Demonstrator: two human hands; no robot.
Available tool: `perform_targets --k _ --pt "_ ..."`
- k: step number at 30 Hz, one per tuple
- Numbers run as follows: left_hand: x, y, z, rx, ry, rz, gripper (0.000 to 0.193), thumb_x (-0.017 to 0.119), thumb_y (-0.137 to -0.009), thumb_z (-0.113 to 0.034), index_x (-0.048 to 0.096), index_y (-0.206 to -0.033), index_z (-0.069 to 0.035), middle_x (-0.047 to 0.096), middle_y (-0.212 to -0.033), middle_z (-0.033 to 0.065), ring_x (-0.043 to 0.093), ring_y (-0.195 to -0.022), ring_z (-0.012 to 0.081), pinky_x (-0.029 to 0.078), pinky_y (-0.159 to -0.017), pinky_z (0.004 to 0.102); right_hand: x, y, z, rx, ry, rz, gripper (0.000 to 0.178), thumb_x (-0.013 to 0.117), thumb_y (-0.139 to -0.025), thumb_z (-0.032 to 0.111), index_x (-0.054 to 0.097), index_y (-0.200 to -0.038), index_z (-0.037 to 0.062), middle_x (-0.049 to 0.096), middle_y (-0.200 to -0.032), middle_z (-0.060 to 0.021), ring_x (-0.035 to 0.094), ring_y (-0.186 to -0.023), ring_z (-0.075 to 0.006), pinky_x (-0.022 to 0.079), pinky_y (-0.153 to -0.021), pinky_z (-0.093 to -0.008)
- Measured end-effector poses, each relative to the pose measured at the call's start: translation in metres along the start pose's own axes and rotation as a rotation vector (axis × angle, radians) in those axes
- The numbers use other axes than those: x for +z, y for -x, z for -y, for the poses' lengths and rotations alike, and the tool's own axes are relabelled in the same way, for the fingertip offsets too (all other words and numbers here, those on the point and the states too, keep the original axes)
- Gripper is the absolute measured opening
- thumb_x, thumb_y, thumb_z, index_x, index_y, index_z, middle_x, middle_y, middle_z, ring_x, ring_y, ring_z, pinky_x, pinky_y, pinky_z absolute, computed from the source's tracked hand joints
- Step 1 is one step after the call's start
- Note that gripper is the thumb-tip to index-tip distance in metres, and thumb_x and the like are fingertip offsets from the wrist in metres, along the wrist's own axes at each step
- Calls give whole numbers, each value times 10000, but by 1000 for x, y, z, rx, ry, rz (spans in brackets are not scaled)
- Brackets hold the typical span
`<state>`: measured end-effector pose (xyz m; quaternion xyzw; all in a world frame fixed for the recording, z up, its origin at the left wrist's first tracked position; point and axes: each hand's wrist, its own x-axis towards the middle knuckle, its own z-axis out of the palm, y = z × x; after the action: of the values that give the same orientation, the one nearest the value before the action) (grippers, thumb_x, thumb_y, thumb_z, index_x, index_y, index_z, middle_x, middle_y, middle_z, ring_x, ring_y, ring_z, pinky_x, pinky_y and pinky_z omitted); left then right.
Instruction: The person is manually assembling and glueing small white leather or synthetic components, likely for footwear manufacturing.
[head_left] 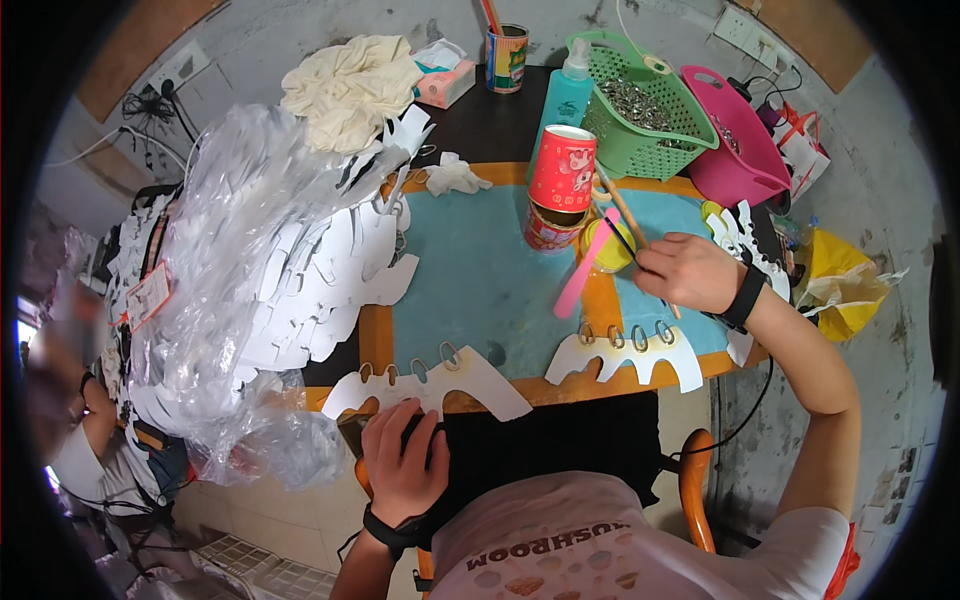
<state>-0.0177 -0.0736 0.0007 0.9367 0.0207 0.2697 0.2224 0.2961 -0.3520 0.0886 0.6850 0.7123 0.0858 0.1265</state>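
Note:
My right hand (690,272) is closed in a pinch above the right side of the table. At its fingertips is a thin dark stick (619,235) angled toward a small yellow tub (607,250). A slim wooden rod (622,205) runs under the same fingers; whether they grip it too, I cannot tell. A pink flat stick (585,268) leans by the tub. My left hand (408,462), fingers apart, touches the lower edge of a white scalloped card (478,385) bearing several metal loops. A similar card (625,360) with loops lies at the table's front edge.
Stacked white cards (320,290) and clear plastic (220,240) cover the left. Red tins (562,170) stand mid-table. Behind are a spray bottle (568,95), a green basket (655,148) of metal pieces, a pink basket (735,170) and cream cloth (350,85). Another person sits far left.

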Motion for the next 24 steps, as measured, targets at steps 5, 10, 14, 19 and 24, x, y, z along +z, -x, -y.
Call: perform_targets --k 5,10,14,19,24 --pt "-2 -2 -2 -18 -15 -17 288 716 -726 -26 693 -1013 -23 610 -1158 142 585 -1047 335 456 -911 454 -7 10 -5 125 -15 -297 273 629 -741 92 641 -1000 5 636 -908 -93 642 -780 -237 534 -684 -349" --pt "-1 -5 -9 -26 25 -22 289 682 -722 12 689 -1010 -10 612 -1162 155 580 -1054 352 443 -925 445 -24 18 8 529 -339 -675 139 657 -852 6 681 -981 -41 703 -912 -147 699 -776 -284 555 -666 -321" --pt "-2 -5 -10 -25 12 -30 292 685 -720 12 689 -1011 -13 612 -1162 156 584 -1051 351 444 -924 445 -43 2 25 712 -903 -853 97 626 -903 -19 686 -969 -59 715 -862 -134 706 -761 -191 556 -687 -293" --pt "-4 -4 -12 -29 17 -29 291 690 -716 9 693 -1007 -12 615 -1159 157 584 -1057 352 444 -929 447 -38 -25 21 520 -717 -764 107 672 -894 48 691 -955 -37 715 -847 -127 687 -704 -187 537 -625 -278" --pt "-5 -5 -12 -17 17 -27 285 697 -710 7 697 -995 -12 617 -1153 158 584 -1064 353 443 -934 451 -32 -45 18 542 -638 -668 114 687 -890 86 693 -937 -18 705 -852 -137 674 -687 -238 525 -614 -303"
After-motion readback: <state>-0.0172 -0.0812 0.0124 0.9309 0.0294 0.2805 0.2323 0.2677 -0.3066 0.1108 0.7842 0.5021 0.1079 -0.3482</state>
